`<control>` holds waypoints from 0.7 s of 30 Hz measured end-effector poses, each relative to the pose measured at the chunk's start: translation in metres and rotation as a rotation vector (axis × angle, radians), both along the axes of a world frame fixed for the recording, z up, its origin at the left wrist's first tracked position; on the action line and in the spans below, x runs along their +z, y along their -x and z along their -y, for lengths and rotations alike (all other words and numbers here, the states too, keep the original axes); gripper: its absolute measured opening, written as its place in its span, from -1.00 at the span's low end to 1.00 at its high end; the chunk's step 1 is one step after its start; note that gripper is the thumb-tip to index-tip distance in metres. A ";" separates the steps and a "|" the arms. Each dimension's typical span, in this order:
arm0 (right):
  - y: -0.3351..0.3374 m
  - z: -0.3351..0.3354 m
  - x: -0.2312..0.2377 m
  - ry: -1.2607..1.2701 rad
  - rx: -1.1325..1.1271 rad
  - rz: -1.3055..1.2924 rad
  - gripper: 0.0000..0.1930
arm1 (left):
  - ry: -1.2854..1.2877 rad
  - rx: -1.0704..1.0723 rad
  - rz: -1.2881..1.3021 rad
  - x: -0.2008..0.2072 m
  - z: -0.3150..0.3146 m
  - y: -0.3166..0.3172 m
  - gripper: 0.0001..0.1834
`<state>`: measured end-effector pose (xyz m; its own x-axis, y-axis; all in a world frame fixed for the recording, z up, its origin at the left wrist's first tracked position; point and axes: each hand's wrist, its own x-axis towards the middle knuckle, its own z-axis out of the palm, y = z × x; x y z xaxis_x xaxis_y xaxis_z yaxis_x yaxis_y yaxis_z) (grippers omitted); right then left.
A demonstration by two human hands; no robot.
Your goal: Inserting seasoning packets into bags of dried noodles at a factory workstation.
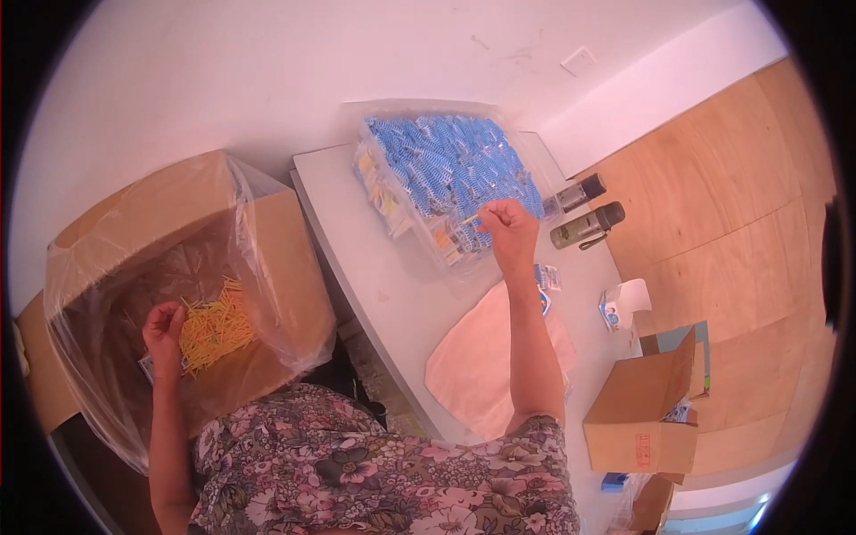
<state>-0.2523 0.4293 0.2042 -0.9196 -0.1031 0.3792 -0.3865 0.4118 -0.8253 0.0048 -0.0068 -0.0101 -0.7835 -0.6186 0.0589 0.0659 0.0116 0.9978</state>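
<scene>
One yellow stick point(471, 219), pinched by the right grip point(510, 228), juts left; one yellow heap point(217, 332) lies right of the left grip point(163, 332), whose state I cannot tell

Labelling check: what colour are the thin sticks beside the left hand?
The thin sticks are yellow; head view shows best.

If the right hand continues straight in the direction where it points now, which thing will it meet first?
Probably the blue-patterned packets heaped in the clear plastic bin; they lie beyond the right hand. Its height is hard to judge, so it might pass above them.
</scene>
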 end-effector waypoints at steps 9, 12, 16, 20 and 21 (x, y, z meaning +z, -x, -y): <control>0.006 -0.001 -0.006 -0.138 -0.040 0.108 -0.95 | 0.001 -0.008 0.014 -0.003 0.000 -0.002 -0.94; 0.010 -0.004 -0.009 -0.464 -0.084 0.018 -0.94 | -0.009 -0.003 0.007 -0.004 -0.001 -0.001 -0.94; 0.014 -0.010 -0.015 -0.520 0.004 -0.117 -0.96 | -0.004 -0.011 0.020 -0.005 -0.001 0.001 -0.93; 0.014 -0.005 -0.009 -0.720 -0.024 -0.280 -0.94 | -0.016 -0.019 0.018 -0.014 0.000 0.002 -0.93; 0.012 -0.002 -0.006 -0.767 -0.045 -0.398 -0.93 | -0.020 -0.024 0.007 -0.016 0.001 0.002 -0.93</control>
